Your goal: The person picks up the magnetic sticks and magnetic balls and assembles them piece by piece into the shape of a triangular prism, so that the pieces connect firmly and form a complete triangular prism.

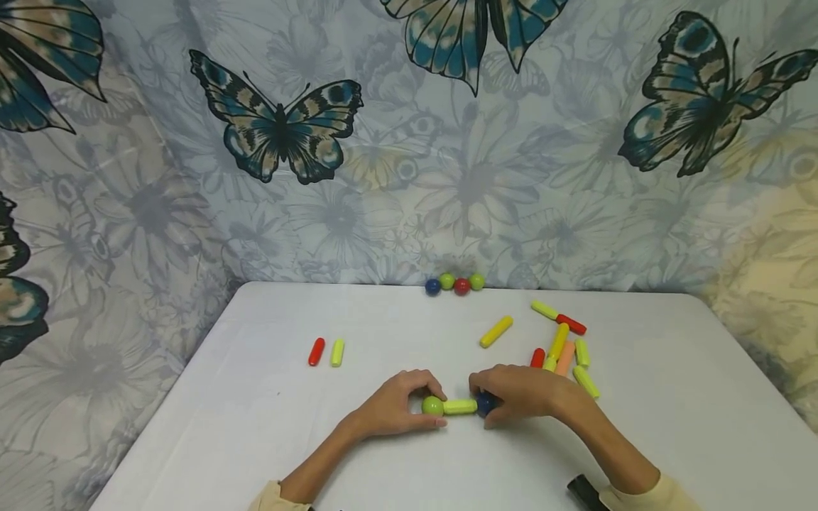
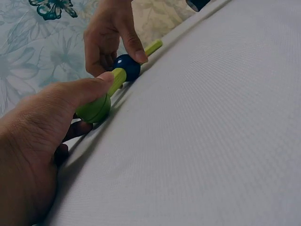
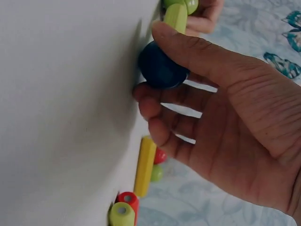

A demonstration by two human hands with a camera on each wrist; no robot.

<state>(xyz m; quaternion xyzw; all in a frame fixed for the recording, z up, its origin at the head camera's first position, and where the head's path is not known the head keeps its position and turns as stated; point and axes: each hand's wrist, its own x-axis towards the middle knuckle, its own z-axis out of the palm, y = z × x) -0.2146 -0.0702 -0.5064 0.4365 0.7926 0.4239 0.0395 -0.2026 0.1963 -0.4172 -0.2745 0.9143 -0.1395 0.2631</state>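
Note:
Near the front middle of the table, a light green stick (image 1: 460, 407) lies between a green ball (image 1: 432, 406) and a blue ball (image 1: 486, 404), touching both. My left hand (image 1: 397, 403) holds the green ball between thumb and fingers. From the other end, my right hand (image 1: 527, 392) grips the blue ball (image 3: 162, 66), thumb on one side and fingertips on the other. In the left wrist view, the three pieces form one straight line, with the green ball (image 2: 94, 109) partly behind my left thumb.
Several loose sticks, including a yellow stick (image 1: 496, 331) and an orange stick (image 1: 565, 358), lie around the right hand. A red stick (image 1: 317, 351) and a light green stick (image 1: 337, 353) lie at left. Balls, one a red ball (image 1: 462, 286), line the back edge. A black object (image 1: 584, 491) is front right.

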